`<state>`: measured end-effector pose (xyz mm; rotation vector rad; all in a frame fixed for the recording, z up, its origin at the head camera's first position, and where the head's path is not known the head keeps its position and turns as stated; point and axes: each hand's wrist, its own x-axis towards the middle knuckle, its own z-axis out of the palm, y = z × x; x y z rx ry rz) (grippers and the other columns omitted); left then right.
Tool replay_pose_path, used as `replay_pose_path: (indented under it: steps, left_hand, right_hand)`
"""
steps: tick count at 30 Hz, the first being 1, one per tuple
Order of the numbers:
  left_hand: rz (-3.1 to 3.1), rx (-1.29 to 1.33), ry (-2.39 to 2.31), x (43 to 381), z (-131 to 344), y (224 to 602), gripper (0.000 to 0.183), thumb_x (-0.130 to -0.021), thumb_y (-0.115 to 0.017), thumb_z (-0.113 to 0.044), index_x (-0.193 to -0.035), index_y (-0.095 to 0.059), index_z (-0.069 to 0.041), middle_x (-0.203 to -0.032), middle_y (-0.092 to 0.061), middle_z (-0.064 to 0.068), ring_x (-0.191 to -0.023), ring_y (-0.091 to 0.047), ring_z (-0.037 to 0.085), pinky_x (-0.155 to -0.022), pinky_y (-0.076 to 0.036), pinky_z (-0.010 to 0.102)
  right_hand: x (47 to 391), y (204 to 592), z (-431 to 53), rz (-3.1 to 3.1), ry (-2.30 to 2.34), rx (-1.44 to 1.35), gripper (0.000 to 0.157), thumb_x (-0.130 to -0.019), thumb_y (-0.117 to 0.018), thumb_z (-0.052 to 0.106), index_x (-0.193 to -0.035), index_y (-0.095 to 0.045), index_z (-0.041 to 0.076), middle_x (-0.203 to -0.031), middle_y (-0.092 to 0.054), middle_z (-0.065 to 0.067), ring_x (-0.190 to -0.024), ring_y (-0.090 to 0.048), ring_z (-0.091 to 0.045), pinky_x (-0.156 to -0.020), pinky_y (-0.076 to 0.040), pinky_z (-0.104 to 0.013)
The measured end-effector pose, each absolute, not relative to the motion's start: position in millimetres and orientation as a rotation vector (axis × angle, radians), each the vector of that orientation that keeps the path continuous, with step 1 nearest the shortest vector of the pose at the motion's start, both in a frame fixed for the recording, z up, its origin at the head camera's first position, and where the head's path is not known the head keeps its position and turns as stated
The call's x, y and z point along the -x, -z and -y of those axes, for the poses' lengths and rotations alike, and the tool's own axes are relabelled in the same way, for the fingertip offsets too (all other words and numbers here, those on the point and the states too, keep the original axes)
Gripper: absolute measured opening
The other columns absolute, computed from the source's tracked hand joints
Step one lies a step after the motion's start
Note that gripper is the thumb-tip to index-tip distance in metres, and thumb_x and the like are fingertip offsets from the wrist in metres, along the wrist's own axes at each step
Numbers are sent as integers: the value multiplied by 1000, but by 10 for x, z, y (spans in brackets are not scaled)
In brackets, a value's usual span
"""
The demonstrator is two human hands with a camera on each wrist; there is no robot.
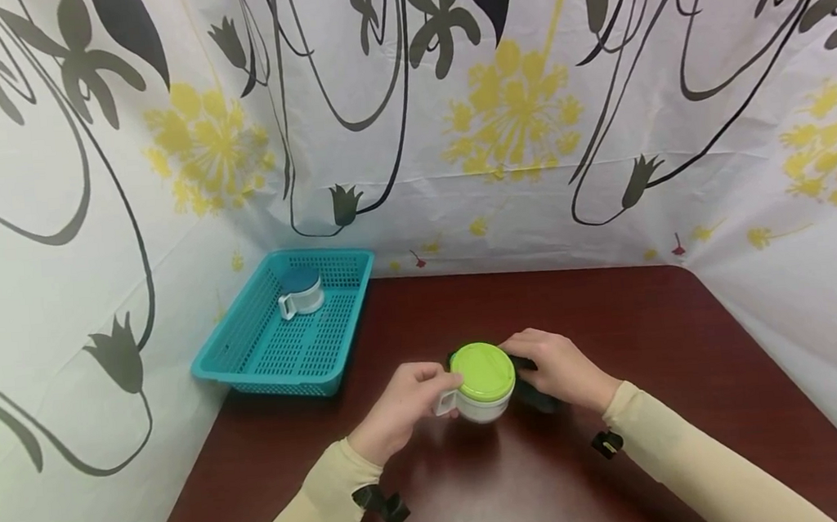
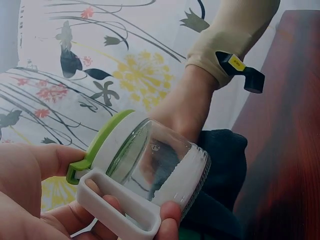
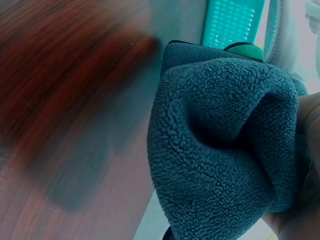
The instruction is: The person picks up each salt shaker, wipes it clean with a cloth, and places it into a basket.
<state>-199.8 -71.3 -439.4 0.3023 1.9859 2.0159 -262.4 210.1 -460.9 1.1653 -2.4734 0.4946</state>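
Observation:
A small glass jar (image 1: pixel 483 410) with a green lid (image 1: pixel 483 371) and a white handle is held above the table by my left hand (image 1: pixel 406 403). In the left wrist view, the fingers wrap around the white handle (image 2: pixel 117 205), and white contents show through the glass. My right hand (image 1: pixel 562 371) grips a bunched dark teal cloth (image 3: pixel 220 145) close by the jar's right side. Fleecy and folded, the cloth hangs over the table in the right wrist view. Whether it touches the glass is hard to tell.
A turquoise perforated basket (image 1: pixel 273 383) stands at the table's back left. Inside it sits a white-handled jar with a blue lid (image 1: pixel 301 285). A patterned curtain (image 1: pixel 395 148) borders the dark red wooden table (image 1: pixel 570 306) at the back and sides.

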Motion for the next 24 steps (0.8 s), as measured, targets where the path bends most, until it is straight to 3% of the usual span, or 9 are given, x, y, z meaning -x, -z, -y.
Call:
replay_pose_path:
  steps: [10, 17, 24]
  left_hand:
    - [-1976, -301, -2008, 2024, 686, 4463, 33, -91, -74, -27, -80, -66, 3, -83, -67, 10, -83, -68, 37, -79, -58, 50]
    - [-1973, -281, -2006, 2033, 634, 4518, 34, -90, -75, -26, -76, -64, 3, -79, -66, 8, -76, -67, 29, -77, -58, 49]
    - [-1963, -288, -2001, 2044, 606, 4517, 36, -89, -75, -27, -74, -62, 3, -77, -64, 8, -75, -66, 25, -75, -59, 46]
  right_hand:
    - [2638, 4633, -2129, 2491, -552, -1154, 56, -75, -85, -1, -122, -68, 24, -114, -64, 12, -106, -61, -9, -82, -56, -33]
    - [2632, 4421, -2117, 2441, -739, -1138, 57, -80, -79, -4, -126, -66, 27, -120, -62, 14, -109, -59, -8, -86, -55, -36]
    - [2624, 4239, -2104, 2433, -818, -1120, 57, -82, -76, -5, -128, -65, 29, -122, -61, 17, -110, -57, -5, -89, -53, -32]
